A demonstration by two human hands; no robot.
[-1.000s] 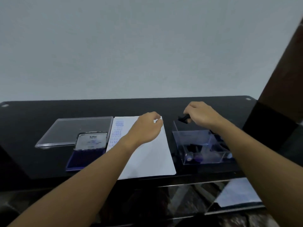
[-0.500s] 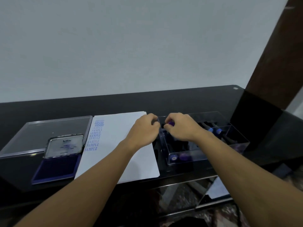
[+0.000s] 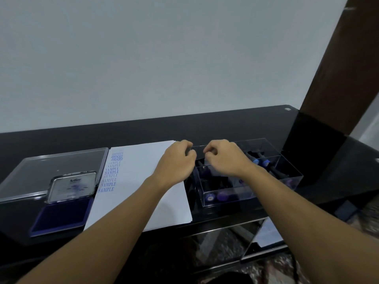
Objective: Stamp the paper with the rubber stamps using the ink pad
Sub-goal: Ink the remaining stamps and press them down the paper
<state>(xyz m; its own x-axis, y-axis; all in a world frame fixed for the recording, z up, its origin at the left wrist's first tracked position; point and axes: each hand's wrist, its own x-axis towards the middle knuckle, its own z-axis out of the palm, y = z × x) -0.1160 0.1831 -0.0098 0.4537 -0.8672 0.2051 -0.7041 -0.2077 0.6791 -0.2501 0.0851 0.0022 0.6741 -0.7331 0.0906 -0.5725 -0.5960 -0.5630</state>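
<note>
Hands: we held our left hand [image 3: 176,163] and right hand [image 3: 225,158] close together over the clear box [image 3: 268,147], fingers curled. We could not tell whether they pinched anything.
Stamps: the rubber stamps [image 3: 222,196] lay inside that box.
Paper: the paper [image 3: 143,181] sat between the box and the open ink pad [image 3: 59,216], likely to keep inking and pressing close.

The paper [image 3: 139,181] lies mid-table [image 3: 225,128], with a column of stamped words [image 3: 110,173] along its left edge. Just left of it, on the near side, sits the ink pad [image 3: 59,217], its lid [image 3: 72,186] standing at the pad's far edge. Behind that lid lies a flat cover [image 3: 51,169]. Right of the paper stands the box [image 3: 225,198], with stamps [image 3: 221,195] in its compartments. The left grip [image 3: 176,162] is over the paper's far right corner, and the right grip [image 3: 223,158] is just beside it over the box.
</note>
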